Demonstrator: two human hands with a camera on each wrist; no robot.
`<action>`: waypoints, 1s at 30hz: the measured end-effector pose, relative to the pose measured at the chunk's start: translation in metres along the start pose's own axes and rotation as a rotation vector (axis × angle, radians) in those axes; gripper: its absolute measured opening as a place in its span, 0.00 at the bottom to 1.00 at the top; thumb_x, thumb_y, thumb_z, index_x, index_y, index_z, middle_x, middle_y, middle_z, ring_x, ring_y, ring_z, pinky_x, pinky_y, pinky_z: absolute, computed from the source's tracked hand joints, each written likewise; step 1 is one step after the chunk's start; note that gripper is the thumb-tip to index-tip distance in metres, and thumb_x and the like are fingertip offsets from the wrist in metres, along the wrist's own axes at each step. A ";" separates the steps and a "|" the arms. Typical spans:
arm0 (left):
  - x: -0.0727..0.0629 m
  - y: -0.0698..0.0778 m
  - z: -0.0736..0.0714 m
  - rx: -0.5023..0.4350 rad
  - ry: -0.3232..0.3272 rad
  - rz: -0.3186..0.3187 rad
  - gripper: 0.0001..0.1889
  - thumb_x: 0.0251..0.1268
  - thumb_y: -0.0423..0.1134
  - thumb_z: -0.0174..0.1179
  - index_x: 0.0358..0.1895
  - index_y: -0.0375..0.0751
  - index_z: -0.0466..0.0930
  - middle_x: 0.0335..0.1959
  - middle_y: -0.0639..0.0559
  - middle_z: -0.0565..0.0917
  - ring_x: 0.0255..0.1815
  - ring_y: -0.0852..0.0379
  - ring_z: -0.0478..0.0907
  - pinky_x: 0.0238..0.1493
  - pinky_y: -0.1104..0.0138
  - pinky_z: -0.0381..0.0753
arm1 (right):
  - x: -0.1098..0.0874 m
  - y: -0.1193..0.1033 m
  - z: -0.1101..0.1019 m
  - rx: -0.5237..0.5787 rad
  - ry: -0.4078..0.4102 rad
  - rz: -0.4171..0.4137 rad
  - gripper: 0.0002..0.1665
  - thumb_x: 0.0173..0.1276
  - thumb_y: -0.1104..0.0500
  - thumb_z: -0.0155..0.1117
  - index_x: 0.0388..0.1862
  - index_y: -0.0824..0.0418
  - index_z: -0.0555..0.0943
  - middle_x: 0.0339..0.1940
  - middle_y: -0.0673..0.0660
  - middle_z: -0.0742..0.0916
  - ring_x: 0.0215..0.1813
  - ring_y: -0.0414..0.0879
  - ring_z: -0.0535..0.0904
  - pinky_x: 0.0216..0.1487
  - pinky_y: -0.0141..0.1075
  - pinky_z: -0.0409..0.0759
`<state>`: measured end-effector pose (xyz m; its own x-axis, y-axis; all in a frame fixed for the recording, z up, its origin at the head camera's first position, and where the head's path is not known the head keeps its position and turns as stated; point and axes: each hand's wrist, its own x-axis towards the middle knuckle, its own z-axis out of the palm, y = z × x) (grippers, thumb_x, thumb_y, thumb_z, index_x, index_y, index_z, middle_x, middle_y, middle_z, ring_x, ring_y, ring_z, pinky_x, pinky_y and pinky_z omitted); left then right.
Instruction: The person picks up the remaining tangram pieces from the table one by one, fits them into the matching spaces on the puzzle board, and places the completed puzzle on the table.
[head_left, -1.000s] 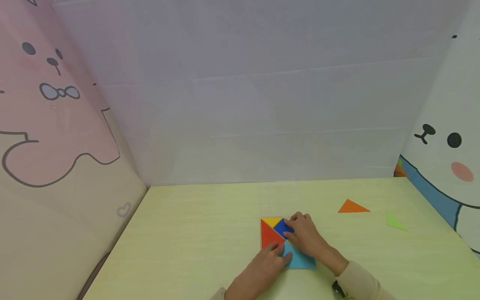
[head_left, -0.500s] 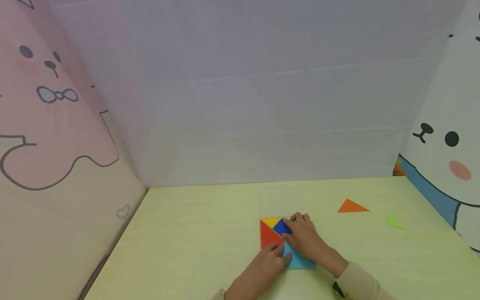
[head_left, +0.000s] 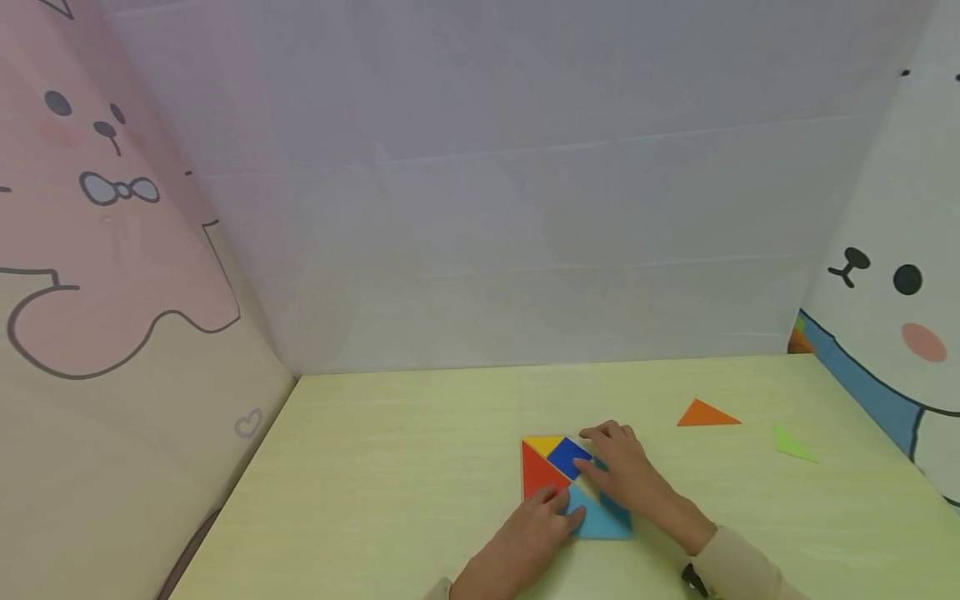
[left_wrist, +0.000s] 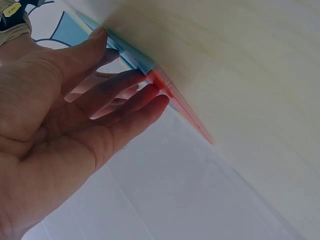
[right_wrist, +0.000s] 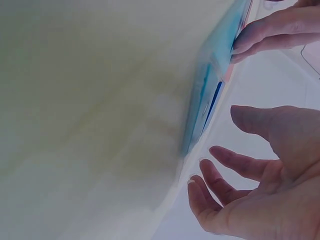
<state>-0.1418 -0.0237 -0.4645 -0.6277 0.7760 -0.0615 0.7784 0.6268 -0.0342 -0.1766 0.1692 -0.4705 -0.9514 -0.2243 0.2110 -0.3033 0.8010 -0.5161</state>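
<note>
A square tangram with flat coloured pieces lies on the table in the head view. It shows a yellow triangle [head_left: 543, 444], a red triangle [head_left: 542, 472], a blue square [head_left: 568, 457] and a light blue triangle [head_left: 600, 518]. My left hand [head_left: 527, 533] rests its extended fingertips on the red and light blue triangles. Over the right side of the tangram is my right hand [head_left: 626, 475], fingers spread and loosely bent, gripping nothing. The right wrist view shows its fingertips apart from the tangram's edge [right_wrist: 200, 110]. Part of the tangram's right side is hidden beneath this hand.
An orange triangle [head_left: 707, 413] and a light green triangle [head_left: 792, 443] lie on the table [head_left: 390, 467] to the right of the tangram. A white sheet [head_left: 525, 250] hangs behind the table, with cartoon-printed panels on the left and right.
My right hand has let go of the blue square and moved slightly right, so more of that square shows. The left hand stays in the same place.
</note>
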 end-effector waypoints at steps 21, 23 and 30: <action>-0.001 0.001 -0.001 -0.057 -0.038 -0.044 0.25 0.69 0.42 0.68 0.69 0.55 0.80 0.65 0.55 0.80 0.65 0.56 0.76 0.61 0.68 0.79 | -0.009 0.019 -0.018 0.006 0.076 0.041 0.20 0.67 0.61 0.74 0.56 0.67 0.83 0.50 0.63 0.83 0.52 0.59 0.76 0.52 0.54 0.79; -0.001 0.001 -0.001 -0.062 -0.044 -0.048 0.25 0.69 0.42 0.68 0.69 0.55 0.79 0.65 0.56 0.80 0.65 0.56 0.75 0.61 0.67 0.79 | -0.011 0.021 -0.018 0.000 0.084 0.043 0.20 0.67 0.61 0.74 0.55 0.67 0.83 0.50 0.62 0.83 0.52 0.59 0.77 0.52 0.54 0.79; -0.001 0.001 -0.001 -0.065 -0.049 -0.052 0.26 0.68 0.43 0.68 0.69 0.56 0.80 0.66 0.56 0.80 0.66 0.56 0.75 0.62 0.67 0.78 | -0.017 0.033 -0.022 -0.027 0.129 0.007 0.19 0.64 0.62 0.75 0.53 0.67 0.84 0.47 0.62 0.83 0.48 0.58 0.77 0.49 0.53 0.79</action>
<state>-0.1401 -0.0236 -0.4635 -0.6647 0.7390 -0.1099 0.7413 0.6707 0.0260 -0.1693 0.2114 -0.4728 -0.9382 -0.1468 0.3133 -0.2935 0.8171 -0.4961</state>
